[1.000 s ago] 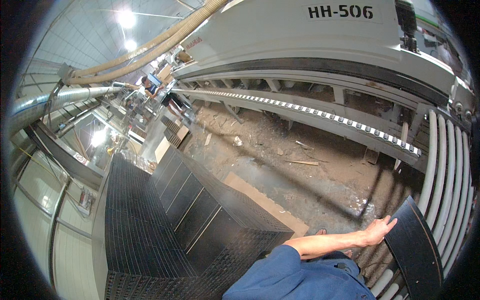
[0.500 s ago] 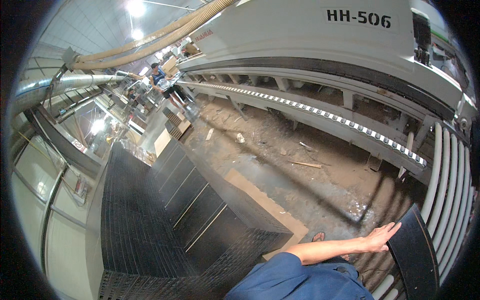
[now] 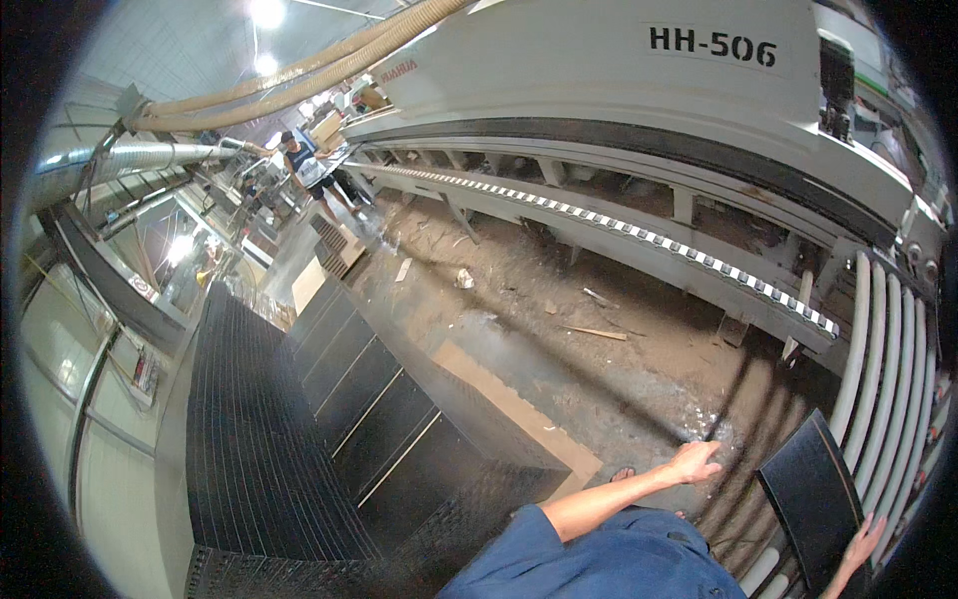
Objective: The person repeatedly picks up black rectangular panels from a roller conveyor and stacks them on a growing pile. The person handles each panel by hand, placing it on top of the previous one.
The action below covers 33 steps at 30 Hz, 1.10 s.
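A flat black panel (image 3: 813, 489) with a pale line along one edge lies tilted on the grey roller bars at the lower right. My right hand (image 3: 863, 542) is at the panel's right edge with its fingers stretched out, seeming to touch it. My left hand (image 3: 696, 462) hangs in the air over the floor, left of the panel and apart from it. Its fingers are loosely apart, with nothing seen in them. Left of my body stand tall stacks of black panels (image 3: 399, 409), pale strips showing between some rows.
A long grey machine (image 3: 599, 90) with a white-padded conveyor rail (image 3: 599, 212) runs along the right. Grey rollers (image 3: 883, 359) extend at its near end. Wood scraps (image 3: 597, 332) litter the dusty floor. Farther off, a person (image 3: 307, 170) stands beside the machine.
My left hand has let go of the panel's near edge and moved left. My right hand has come into view at the panel's right edge. The view has shifted slightly.
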{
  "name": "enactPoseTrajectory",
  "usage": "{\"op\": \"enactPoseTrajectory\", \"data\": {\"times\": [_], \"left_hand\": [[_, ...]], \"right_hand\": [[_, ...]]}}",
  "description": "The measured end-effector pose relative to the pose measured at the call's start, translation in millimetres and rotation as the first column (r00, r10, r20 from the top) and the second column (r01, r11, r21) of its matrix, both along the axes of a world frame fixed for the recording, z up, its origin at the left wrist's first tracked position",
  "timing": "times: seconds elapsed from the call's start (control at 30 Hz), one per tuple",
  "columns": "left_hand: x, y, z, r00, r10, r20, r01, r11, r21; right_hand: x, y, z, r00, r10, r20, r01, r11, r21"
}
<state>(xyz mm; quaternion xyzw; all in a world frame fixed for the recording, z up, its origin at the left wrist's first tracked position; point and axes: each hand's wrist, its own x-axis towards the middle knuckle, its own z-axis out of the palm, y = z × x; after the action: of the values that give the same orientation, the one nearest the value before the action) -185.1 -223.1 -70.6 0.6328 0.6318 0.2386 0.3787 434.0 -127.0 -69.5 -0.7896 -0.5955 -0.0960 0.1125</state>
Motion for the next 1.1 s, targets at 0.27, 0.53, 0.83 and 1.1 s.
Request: {"op": "enactPoseTrajectory", "data": {"times": [0.27,0.53,0.83,1.1], "left_hand": [[-79.4,-107.5,-184.7,0.942,0.308,-0.135,-0.336,0.88,-0.337],[-103.3,-211.6,-234.7,0.83,0.493,-0.26,-0.52,0.518,-0.679],[-101.5,-151.7,-213.5,0.868,0.494,-0.048,-0.367,0.574,-0.732],[-99.2,-136.5,-198.4,0.977,0.202,-0.062,-0.185,0.675,-0.714]], "right_hand": [[-50.4,-12.9,9.1,0.999,0.011,0.033,-0.009,0.998,-0.058],[-41.2,-13.9,7.7,0.999,0.047,-0.008,-0.047,0.999,0.0],[-39.6,-15.4,5.3,0.998,0.062,-0.025,-0.063,0.997,-0.034],[-33.4,-13.7,-2.1,0.998,0.049,-0.032,-0.049,0.999,-0.006]]}}
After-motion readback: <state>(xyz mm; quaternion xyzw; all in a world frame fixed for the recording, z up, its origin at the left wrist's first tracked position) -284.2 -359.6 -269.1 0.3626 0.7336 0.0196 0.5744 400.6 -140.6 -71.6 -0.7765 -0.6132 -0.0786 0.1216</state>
